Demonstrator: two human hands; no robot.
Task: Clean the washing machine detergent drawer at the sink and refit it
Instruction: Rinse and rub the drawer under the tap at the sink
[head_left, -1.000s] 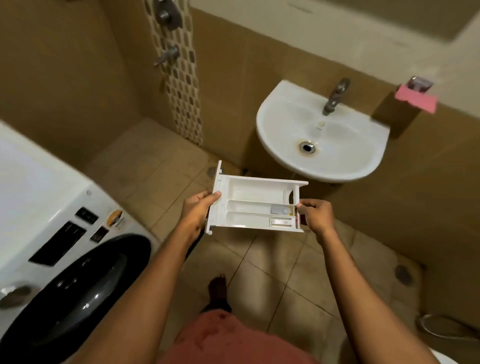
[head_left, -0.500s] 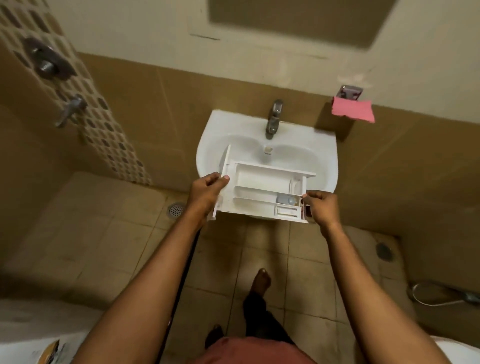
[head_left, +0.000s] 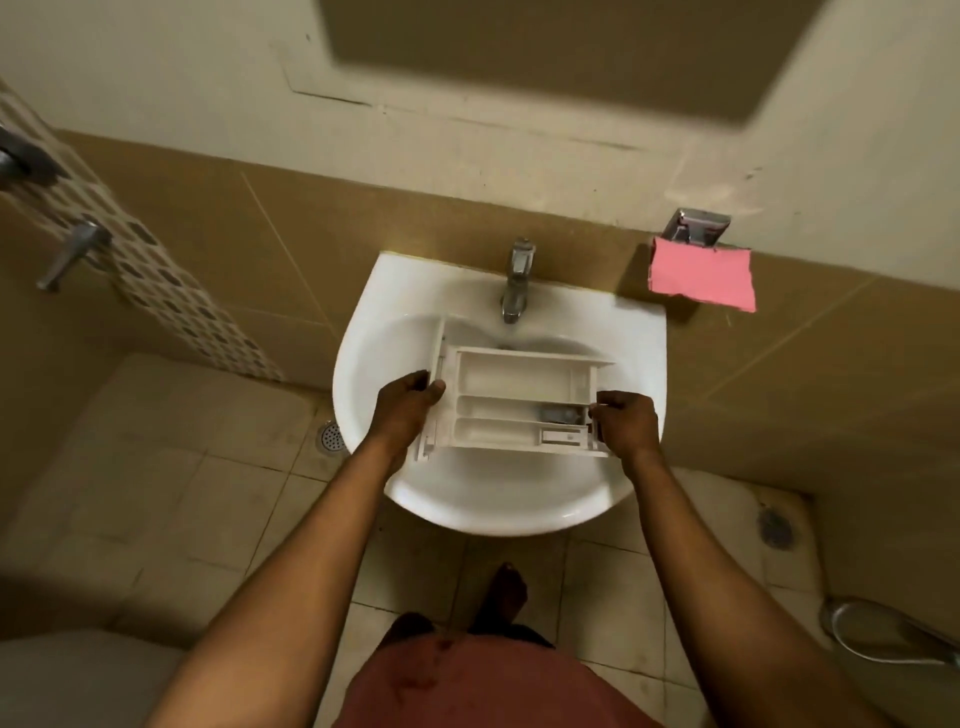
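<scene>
left hand (head_left: 408, 410): fingers curled on detergent drawer's (head_left: 511, 395) left front panel | right hand (head_left: 626, 423): gripping its right end | drawer over sink (head_left: 363, 364) basin

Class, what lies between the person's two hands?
The white detergent drawer, its ends held by the left hand and right hand; head view.

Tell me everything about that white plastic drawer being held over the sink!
The white plastic detergent drawer is a long open tray, held about level, open side up, above the white ceramic sink basin, near the metal tap. Ribs split it into one wide compartment and two narrow ones; a small grey insert sits in the middle one. The left hand grips its taller front panel end; the right hand pinches the other end. Whether it touches the basin is unclear.
</scene>
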